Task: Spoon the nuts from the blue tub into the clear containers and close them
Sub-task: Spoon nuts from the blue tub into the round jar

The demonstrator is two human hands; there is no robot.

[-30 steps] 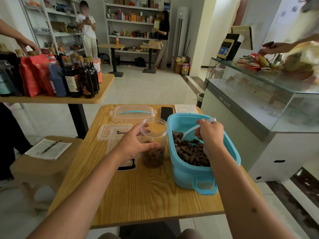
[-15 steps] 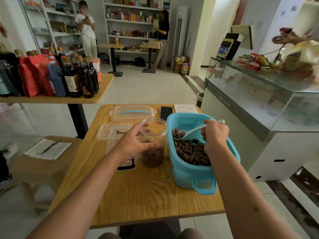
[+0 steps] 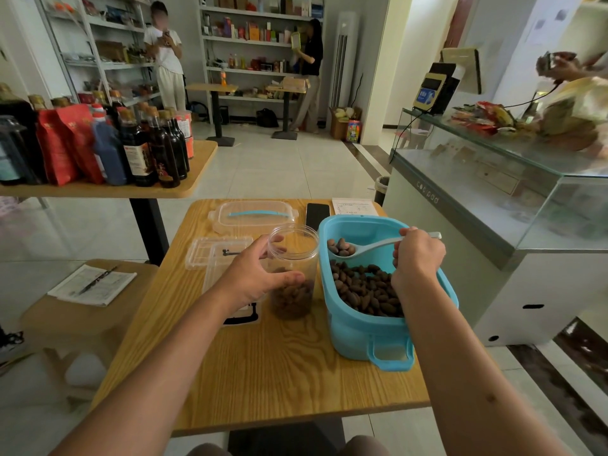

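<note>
L hand (image 3: 255,278): centre frame, fingers and thumb curled round clear jar (image 3: 292,271), gripping its side; jar upright, lidless, on wooden table (image 3: 263,366), approx. lower third filled w/ brown nuts. R hand (image 3: 416,258): right of centre, fingers closed round handle of white spoon (image 3: 368,246); spoon bowl points left, held over blue tub (image 3: 358,327), carries a few nuts, clear of the nut pile below. Blue tub: just beside jar on its right, whether touching cannot tell; nuts in tub (image 3: 365,291) cover the nearer part of its floor, far end bare; latch handle on near wall. Behind jar, upper centre of table: clear tub lid w/ blue strip (image 3: 253,215), lying flat. Left of jar: flat clear lid/tray (image 3: 214,251), partly under L hand, plus a clear sheet w/ black marking below wrist. Table far edge: dark phone (image 3: 317,215), face up, next to printed paper slip (image 3: 355,207). Left of frame: second table w/ dark bottles (image 3: 158,149) and red bags (image 3: 65,146). Lower left: stool w/ papers and pen (image 3: 93,284). Right: glass display counter (image 3: 493,179). Background: shelving, 2 persons standing.
</note>
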